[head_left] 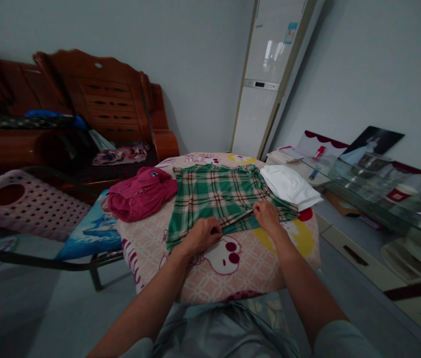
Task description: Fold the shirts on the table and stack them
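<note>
A green plaid garment [213,191] lies spread across a table with a pink patterned cover [195,283]. My left hand [205,233] is closed on its near edge, left of the middle. Farther right, my right hand [267,216] pinches the same edge, which is pulled into a straight line between both hands. Part of the near layer looks lifted there, with green cloth showing below it. To the left of the garment lies a crumpled magenta garment [141,194]. Folded white cloth [290,186] sits at the right, touching the plaid garment.
A woven folding chair [31,204] with a blue cushion [93,228] stands left of the table. Behind it is a carved wooden sofa [98,94]. At the right, a glass-topped cabinet [374,191] holds assorted items. A tall white air conditioner [260,109] stands in the corner.
</note>
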A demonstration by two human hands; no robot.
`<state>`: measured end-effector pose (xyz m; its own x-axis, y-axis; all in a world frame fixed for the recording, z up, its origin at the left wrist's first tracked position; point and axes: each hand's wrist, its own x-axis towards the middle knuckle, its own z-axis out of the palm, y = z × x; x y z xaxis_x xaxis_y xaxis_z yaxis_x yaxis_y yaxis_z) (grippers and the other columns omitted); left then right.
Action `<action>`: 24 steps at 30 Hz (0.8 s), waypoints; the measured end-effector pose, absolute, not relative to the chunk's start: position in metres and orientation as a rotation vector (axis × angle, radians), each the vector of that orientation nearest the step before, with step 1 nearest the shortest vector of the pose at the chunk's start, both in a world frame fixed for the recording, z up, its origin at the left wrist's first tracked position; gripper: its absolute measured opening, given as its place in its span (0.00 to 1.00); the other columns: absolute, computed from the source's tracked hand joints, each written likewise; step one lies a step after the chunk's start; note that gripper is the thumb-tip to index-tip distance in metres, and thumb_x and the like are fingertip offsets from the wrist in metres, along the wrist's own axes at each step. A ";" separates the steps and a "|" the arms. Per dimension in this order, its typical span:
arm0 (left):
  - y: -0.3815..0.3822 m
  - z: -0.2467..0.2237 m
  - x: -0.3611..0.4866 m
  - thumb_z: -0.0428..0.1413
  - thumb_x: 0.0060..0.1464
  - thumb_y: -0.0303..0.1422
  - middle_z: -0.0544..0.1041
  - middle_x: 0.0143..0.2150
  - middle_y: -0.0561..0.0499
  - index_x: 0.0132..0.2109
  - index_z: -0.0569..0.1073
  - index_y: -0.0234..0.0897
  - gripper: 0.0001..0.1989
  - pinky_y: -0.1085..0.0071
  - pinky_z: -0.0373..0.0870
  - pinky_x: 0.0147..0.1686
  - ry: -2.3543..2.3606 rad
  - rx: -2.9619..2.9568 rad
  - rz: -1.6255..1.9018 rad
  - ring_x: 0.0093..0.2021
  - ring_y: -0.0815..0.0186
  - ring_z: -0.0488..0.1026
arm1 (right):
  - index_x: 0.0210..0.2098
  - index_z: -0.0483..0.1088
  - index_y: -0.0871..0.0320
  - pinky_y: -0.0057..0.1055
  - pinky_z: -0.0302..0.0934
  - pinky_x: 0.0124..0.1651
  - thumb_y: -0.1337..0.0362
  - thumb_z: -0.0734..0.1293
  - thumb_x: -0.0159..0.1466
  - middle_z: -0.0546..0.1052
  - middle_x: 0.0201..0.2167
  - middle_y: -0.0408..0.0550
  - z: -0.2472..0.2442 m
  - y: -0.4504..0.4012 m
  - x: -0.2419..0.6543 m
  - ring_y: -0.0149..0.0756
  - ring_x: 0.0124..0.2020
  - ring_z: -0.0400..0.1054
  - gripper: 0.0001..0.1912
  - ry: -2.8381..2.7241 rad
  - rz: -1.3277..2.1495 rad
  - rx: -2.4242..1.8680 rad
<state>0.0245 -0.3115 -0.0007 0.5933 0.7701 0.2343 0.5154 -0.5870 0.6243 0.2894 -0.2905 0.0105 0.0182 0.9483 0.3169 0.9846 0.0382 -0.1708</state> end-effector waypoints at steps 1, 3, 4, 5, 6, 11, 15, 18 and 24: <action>-0.312 0.000 0.024 0.56 0.50 0.24 0.76 0.33 0.50 0.30 0.76 0.36 0.05 0.73 0.65 0.35 1.015 2.308 0.683 0.33 0.67 0.72 | 0.32 0.77 0.59 0.30 0.60 0.41 0.72 0.62 0.60 0.80 0.33 0.52 0.011 -0.284 0.290 0.39 0.36 0.72 0.11 -1.941 -0.128 -1.945; -0.312 0.003 0.023 0.57 0.49 0.24 0.76 0.32 0.50 0.30 0.76 0.36 0.05 0.74 0.65 0.34 1.016 2.279 0.678 0.33 0.67 0.72 | 0.30 0.77 0.60 0.30 0.61 0.42 0.73 0.63 0.58 0.80 0.31 0.52 0.011 -0.272 0.292 0.39 0.35 0.73 0.11 -1.890 -0.072 -1.875; -0.312 0.004 0.023 0.57 0.49 0.24 0.76 0.31 0.51 0.30 0.77 0.35 0.04 0.74 0.64 0.34 1.017 2.267 0.667 0.32 0.68 0.71 | 0.31 0.78 0.60 0.31 0.62 0.42 0.73 0.63 0.58 0.80 0.30 0.52 0.009 -0.267 0.293 0.39 0.35 0.73 0.11 -1.875 -0.031 -1.814; -0.313 0.005 0.022 0.57 0.49 0.25 0.76 0.31 0.51 0.30 0.77 0.35 0.04 0.74 0.64 0.34 1.016 2.256 0.650 0.32 0.68 0.71 | 0.32 0.78 0.60 0.31 0.63 0.42 0.73 0.63 0.57 0.81 0.31 0.51 0.007 -0.263 0.293 0.38 0.35 0.73 0.11 -1.866 0.014 -1.740; -0.313 0.006 0.021 0.57 0.50 0.25 0.77 0.30 0.51 0.30 0.77 0.35 0.04 0.74 0.63 0.34 1.011 2.245 0.629 0.31 0.68 0.71 | 0.35 0.78 0.59 0.31 0.65 0.43 0.73 0.62 0.57 0.81 0.33 0.50 0.005 -0.261 0.294 0.38 0.35 0.74 0.13 -1.859 0.056 -1.656; -0.311 0.007 0.017 0.58 0.50 0.27 0.76 0.28 0.52 0.31 0.78 0.34 0.04 0.75 0.61 0.31 0.983 2.171 0.496 0.29 0.69 0.71 | 0.38 0.79 0.57 0.35 0.67 0.47 0.75 0.60 0.57 0.81 0.43 0.50 -0.001 -0.275 0.297 0.37 0.41 0.75 0.18 -1.868 0.176 -1.398; -0.309 0.005 0.015 0.58 0.49 0.28 0.76 0.27 0.52 0.31 0.78 0.34 0.04 0.75 0.61 0.30 0.930 2.105 0.472 0.28 0.69 0.70 | 0.35 0.80 0.55 0.37 0.67 0.51 0.77 0.60 0.54 0.82 0.38 0.47 -0.005 -0.299 0.301 0.39 0.43 0.75 0.19 -2.018 0.254 -1.380; -0.308 0.005 0.014 0.58 0.50 0.31 0.74 0.26 0.53 0.29 0.77 0.34 0.05 0.75 0.60 0.29 0.933 2.042 0.523 0.27 0.70 0.68 | 0.34 0.80 0.57 0.40 0.65 0.54 0.78 0.62 0.52 0.82 0.40 0.50 -0.011 -0.313 0.301 0.41 0.45 0.75 0.18 -2.063 0.215 -1.386; -0.306 0.007 0.013 0.57 0.54 0.42 0.69 0.24 0.54 0.31 0.74 0.33 0.14 0.76 0.55 0.25 1.003 1.969 0.802 0.25 0.71 0.63 | 0.36 0.79 0.58 0.39 0.65 0.52 0.75 0.66 0.57 0.81 0.40 0.51 -0.010 -0.332 0.273 0.41 0.44 0.74 0.12 -2.047 0.195 -1.343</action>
<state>0.0128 -0.3056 0.0072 0.4916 0.8513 0.1837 0.3664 -0.3935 0.8431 0.2728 -0.3318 -0.0099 -0.2439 0.8587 0.4508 0.7582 0.4587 -0.4634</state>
